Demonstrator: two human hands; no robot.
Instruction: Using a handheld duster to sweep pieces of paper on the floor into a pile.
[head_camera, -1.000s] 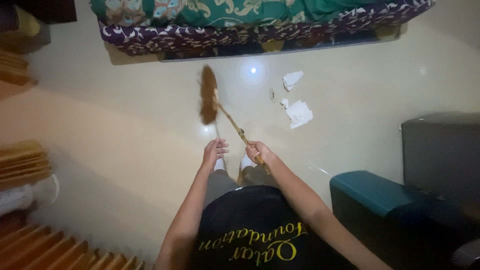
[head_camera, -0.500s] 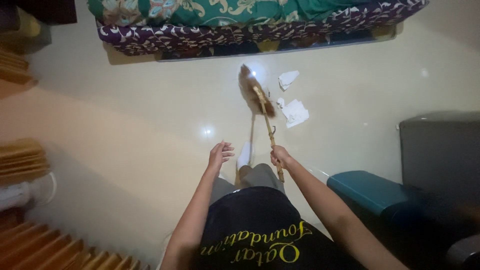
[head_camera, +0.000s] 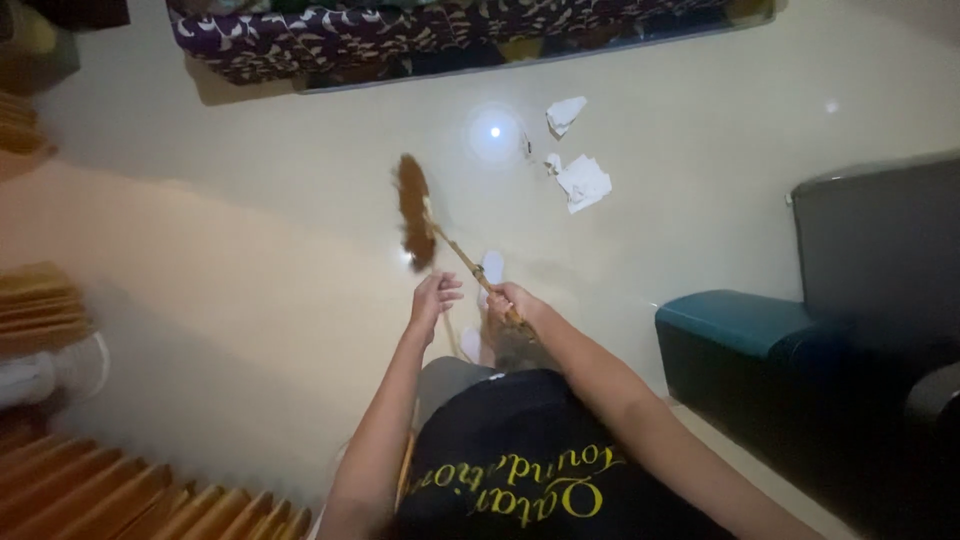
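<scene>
The pale glossy floor fills the view; a patterned bed edge lies at the top, a dark teal armchair at your right. Your broom angles up and left, its brown bristle head blurred, apparently low over the floor. Your right hand is clenched around its handle. Your left hand is loosely curled beside it, holding nothing. Crumpled white paper scraps lie well apart from the bristles.

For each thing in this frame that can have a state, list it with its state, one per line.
Broom: brush end low over the floor, blurred, left of the paper.
Right hand: closed around the broom handle.
Left hand: loosely curled beside the handle; grip unclear.
Paper scraps: crumpled, lying loose on the floor.
Armchair: upright, unoccupied.
Floor: glossy, reflecting a light.
</scene>
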